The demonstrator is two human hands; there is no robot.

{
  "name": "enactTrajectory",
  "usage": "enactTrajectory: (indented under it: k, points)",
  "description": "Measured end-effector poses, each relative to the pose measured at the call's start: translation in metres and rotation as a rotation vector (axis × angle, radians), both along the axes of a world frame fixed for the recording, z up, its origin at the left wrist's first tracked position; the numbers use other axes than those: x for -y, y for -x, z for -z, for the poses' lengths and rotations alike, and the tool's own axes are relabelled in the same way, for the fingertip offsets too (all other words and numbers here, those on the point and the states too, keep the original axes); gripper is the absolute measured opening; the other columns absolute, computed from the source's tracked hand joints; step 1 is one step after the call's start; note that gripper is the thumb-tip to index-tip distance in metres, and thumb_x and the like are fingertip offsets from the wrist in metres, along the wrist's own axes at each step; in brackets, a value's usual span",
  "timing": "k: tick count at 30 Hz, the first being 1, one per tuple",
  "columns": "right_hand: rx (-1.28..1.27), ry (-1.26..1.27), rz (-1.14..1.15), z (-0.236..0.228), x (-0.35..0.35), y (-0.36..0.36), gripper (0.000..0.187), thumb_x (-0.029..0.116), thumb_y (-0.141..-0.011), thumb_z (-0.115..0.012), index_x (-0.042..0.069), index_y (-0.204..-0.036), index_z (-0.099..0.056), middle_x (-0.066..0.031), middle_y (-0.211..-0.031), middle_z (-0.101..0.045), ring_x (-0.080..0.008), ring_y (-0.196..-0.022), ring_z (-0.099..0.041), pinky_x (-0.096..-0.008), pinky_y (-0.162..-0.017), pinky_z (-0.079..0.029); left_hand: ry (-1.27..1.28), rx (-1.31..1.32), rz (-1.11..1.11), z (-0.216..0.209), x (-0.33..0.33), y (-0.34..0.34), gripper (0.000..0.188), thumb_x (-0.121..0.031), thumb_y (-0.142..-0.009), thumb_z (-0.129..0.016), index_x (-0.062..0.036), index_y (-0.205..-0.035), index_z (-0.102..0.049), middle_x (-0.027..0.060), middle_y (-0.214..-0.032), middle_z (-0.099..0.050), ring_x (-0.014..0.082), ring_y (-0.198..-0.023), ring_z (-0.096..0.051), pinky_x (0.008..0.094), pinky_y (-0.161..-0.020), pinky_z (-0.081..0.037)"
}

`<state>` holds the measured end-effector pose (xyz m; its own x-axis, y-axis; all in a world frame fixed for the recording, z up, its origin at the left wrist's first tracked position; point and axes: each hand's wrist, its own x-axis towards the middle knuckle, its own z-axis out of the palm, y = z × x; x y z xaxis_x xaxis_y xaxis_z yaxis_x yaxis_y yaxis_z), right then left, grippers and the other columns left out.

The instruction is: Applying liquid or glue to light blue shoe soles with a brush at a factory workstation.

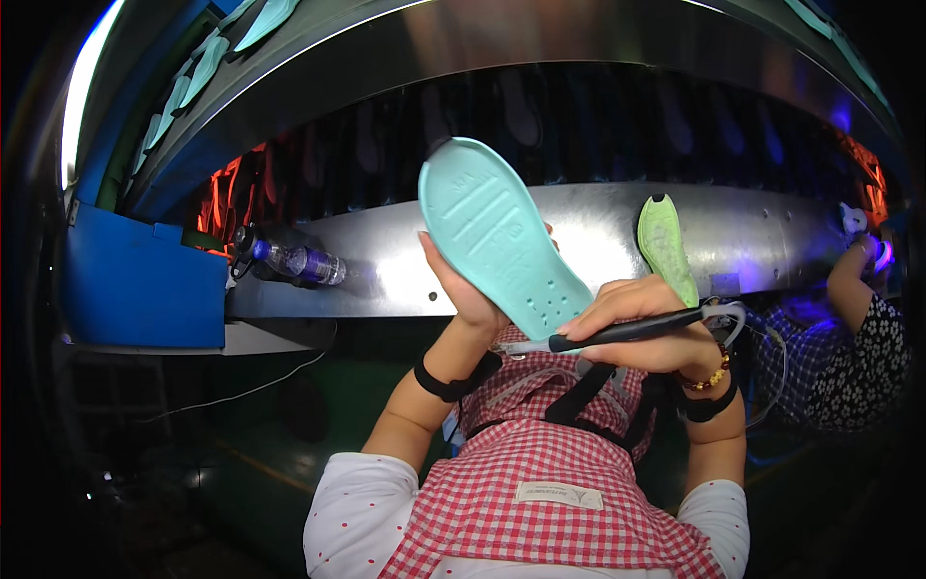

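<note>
Spreading the left hand (467, 292) wide behind a turquoise sole (502, 236), with thumb (442, 268) at one edge and the rest mostly hidden; gripping a black tool (632, 330) in the right hand (666, 333), with fingers (608, 307) curled snugly around it, across the sole's lower end; held before a metal bench (386, 241) bearing a green sole (664, 243) at right and a toppled bottle (313, 264) at left
</note>
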<state>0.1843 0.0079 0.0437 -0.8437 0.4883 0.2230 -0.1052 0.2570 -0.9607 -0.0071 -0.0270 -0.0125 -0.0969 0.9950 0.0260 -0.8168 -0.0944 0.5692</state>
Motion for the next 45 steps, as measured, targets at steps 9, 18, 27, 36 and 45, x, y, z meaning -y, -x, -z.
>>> enactTrajectory:
  k: [9,18,27,36,45]
  points:
    - [-0.024,-0.084,-0.072,0.022,-0.002,-0.006,0.022,0.0,-0.072,-0.066,0.002,-0.094,-0.065,-0.0113,-0.09,-0.065,-0.0153,-0.08,-0.062,-0.0255,-0.075,-0.049,-0.212,-0.024,-0.142,-0.003,-0.013,0.022,0.09,-0.075,-0.076,-0.009,-0.0056,-0.122,-0.043,0.0203,-0.098,-0.057,0.0313,-0.08,-0.059,0.0417,-0.07,-0.05]
    - [-0.135,0.09,0.094,0.04,-0.014,-0.013,0.023,-0.003,-0.07,-0.066,-0.001,-0.093,-0.064,-0.0115,-0.093,-0.063,-0.018,-0.087,-0.059,-0.0279,-0.079,-0.046,-0.215,-0.071,-0.107,-0.01,-0.023,0.03,0.088,-0.074,-0.077,-0.016,-0.0044,-0.123,-0.044,0.0233,-0.103,-0.056,0.0359,-0.085,-0.058,0.0465,-0.075,-0.048]
    - [-0.484,0.989,0.283,0.038,0.018,0.017,0.018,-0.002,-0.078,-0.06,-0.005,-0.096,-0.059,-0.0145,-0.096,-0.062,-0.0171,-0.084,-0.061,-0.0244,-0.076,-0.049,0.038,0.206,0.05,-0.007,0.007,-0.006,0.077,-0.061,-0.084,-0.027,-0.0064,-0.137,-0.022,0.0213,-0.13,-0.036,0.0372,-0.11,-0.047,0.052,-0.084,-0.045]
    - [-0.042,0.187,0.296,0.023,0.0,0.008,0.023,-0.004,-0.07,-0.066,-0.002,-0.092,-0.064,-0.0145,-0.093,-0.065,-0.0198,-0.087,-0.064,-0.0285,-0.078,-0.05,0.04,-0.035,0.328,0.013,-0.004,0.032,0.062,-0.048,-0.088,-0.033,-0.0031,-0.131,-0.032,0.0225,-0.118,-0.049,0.0345,-0.098,-0.057,0.0462,-0.081,-0.049]
    - [-0.11,-0.069,0.117,0.015,-0.014,0.0,0.019,-0.002,-0.07,-0.067,0.001,-0.089,-0.065,-0.0144,-0.093,-0.065,-0.0246,-0.088,-0.064,-0.0313,-0.078,-0.051,0.223,0.037,0.676,0.003,-0.016,0.05,0.053,-0.026,-0.086,-0.044,0.0046,-0.128,-0.033,0.0227,-0.109,-0.055,0.0264,-0.086,-0.063,0.0353,-0.072,-0.054]
